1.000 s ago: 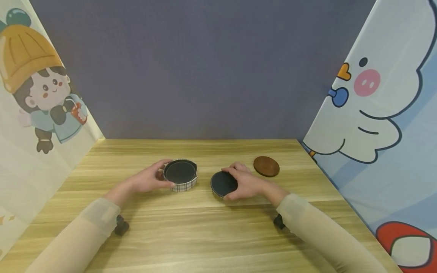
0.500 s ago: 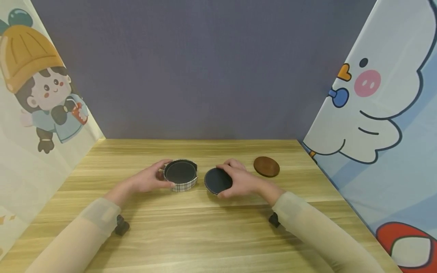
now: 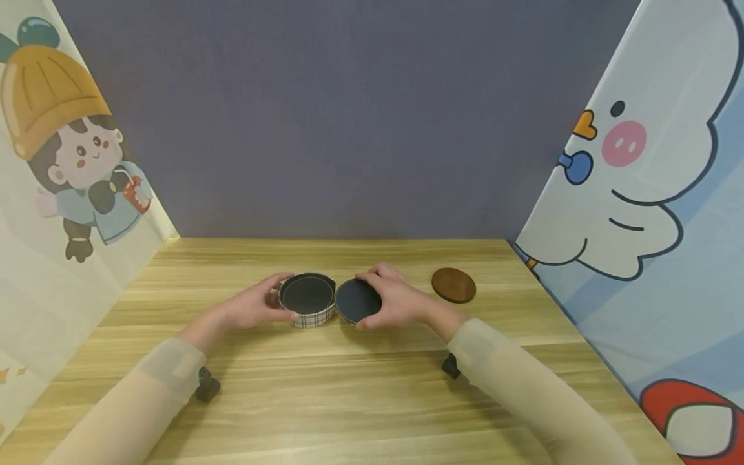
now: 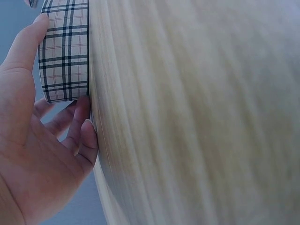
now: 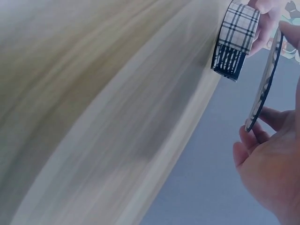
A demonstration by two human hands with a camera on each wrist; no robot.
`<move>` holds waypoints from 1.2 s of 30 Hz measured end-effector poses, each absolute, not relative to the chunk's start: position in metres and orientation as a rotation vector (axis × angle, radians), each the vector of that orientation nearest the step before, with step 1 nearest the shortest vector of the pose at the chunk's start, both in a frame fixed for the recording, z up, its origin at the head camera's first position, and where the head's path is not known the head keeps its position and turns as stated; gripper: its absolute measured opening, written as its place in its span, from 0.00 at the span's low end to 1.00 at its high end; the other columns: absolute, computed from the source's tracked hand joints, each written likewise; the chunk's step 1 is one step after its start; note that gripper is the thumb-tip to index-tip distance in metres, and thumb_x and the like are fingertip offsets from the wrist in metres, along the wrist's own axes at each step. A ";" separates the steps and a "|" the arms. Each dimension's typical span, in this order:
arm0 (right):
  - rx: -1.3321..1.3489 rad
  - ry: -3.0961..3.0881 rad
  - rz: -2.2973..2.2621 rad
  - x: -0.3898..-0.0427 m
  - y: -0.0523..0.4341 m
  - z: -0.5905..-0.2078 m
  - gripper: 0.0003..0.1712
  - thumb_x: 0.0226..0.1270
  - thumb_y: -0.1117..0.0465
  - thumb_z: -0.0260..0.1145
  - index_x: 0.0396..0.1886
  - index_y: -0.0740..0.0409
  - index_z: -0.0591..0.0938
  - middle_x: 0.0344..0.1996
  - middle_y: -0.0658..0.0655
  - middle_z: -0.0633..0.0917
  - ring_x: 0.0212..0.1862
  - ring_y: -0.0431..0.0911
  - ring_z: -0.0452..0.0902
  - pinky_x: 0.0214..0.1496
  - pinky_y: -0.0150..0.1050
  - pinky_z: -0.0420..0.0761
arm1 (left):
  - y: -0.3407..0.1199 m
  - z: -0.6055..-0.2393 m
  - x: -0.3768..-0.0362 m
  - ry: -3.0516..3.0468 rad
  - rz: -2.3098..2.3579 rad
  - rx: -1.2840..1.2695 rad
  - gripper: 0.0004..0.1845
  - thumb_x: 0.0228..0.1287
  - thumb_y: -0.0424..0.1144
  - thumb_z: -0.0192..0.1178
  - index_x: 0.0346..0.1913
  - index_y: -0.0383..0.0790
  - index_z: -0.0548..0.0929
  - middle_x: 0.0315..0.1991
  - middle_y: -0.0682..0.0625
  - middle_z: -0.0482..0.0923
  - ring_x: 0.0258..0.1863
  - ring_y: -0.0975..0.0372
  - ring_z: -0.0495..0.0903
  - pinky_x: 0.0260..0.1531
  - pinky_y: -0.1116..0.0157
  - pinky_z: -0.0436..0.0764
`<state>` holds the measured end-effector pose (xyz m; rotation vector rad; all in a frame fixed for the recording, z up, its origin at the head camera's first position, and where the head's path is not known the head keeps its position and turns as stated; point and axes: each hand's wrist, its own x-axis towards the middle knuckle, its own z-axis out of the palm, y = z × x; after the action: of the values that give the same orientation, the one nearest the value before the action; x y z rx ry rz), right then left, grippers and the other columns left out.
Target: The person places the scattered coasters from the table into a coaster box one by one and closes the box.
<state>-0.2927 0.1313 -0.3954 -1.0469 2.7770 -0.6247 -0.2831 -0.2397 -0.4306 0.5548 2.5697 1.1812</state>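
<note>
Round lid point(image 3: 357, 301): dark inner face turned up toward the head camera, plaid edge; held off the table point(image 3: 372, 387) in the right hand point(image 3: 395, 302), fingers curled over its far rim and thumb under its near rim. In the right wrist view the lid point(image 5: 265, 84) is seen edge-on and tilted, pinched between fingertips above and below, clear of the wood. Its left edge lies just beside the box, touching it or nearly so; which cannot be told.

Round plaid box point(image 3: 307, 299): open, dark inside, standing upright on the table directly left of the gripped lid. The left hand point(image 3: 256, 307) grips its left wall, thumb on the near side, fingers round the far side. In the left wrist view the thumb point(image 4: 23, 42) lies along the plaid wall point(image 4: 65, 56) and the fingers curl beneath it.

Brown round disc point(image 3: 453, 284): flat on the table, right of the right hand, well apart from the lid.

Surround: grey back wall point(image 3: 349, 116); cartoon-printed cloths either side.
</note>
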 end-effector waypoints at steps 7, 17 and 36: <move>-1.090 2.760 -0.583 -0.295 0.113 -0.390 0.65 0.54 0.33 0.80 0.88 0.49 0.64 0.76 0.59 0.67 0.77 0.57 0.60 0.77 0.60 0.66 | -0.240 -0.431 -0.283 2.567 1.190 0.553 0.59 0.67 0.52 0.79 0.89 0.42 0.52 0.79 0.27 0.64 0.67 0.42 0.84 0.71 0.40 0.81; -1.131 2.759 -0.581 -0.301 0.090 -0.389 0.64 0.56 0.33 0.80 0.88 0.50 0.65 0.76 0.58 0.68 0.74 0.55 0.61 0.74 0.57 0.66 | -0.240 -0.429 -0.281 2.540 1.197 0.566 0.58 0.69 0.52 0.78 0.89 0.43 0.51 0.79 0.27 0.63 0.66 0.44 0.85 0.68 0.42 0.83; -1.103 2.769 -0.621 -0.323 0.048 -0.400 0.63 0.55 0.33 0.80 0.86 0.53 0.68 0.76 0.58 0.69 0.74 0.53 0.62 0.73 0.52 0.67 | -0.240 -0.429 -0.282 2.551 1.165 0.537 0.58 0.70 0.55 0.77 0.90 0.45 0.51 0.78 0.30 0.65 0.65 0.45 0.84 0.57 0.52 0.87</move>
<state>-0.3228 0.0479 -0.3999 -1.1035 2.7687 -0.6209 -0.2824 -0.2400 -0.4287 0.5374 2.5509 1.1645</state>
